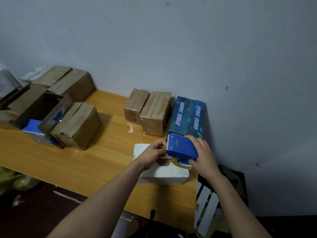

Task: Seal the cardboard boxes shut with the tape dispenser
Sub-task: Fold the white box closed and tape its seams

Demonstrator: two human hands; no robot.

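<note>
At nine o'clock, a cluster of brown cardboard boxes [51, 100] crowds the glossy orange wood counter [106, 152]: one gapes with its flaps up, and the nearest one [75, 125] is a squat cube with shiny tape over its top seam. Toward twelve o'clock, two taped brown boxes [147, 110] stand side by side. The task's white box [161, 174], matte and rectangular, lies at centre under both hands. The left hand [157, 151] is curled, its fingertips pinched narrow at the toothed blade; whether they hold tape cannot be told. The blue plastic tape dispenser [181, 148] hovers just above the white box, with a clear tape roll [182, 164] beneath it. The right hand [203, 152] wraps around it from three o'clock. Behind it at one o'clock is a dark blue printed box [188, 115].
</note>
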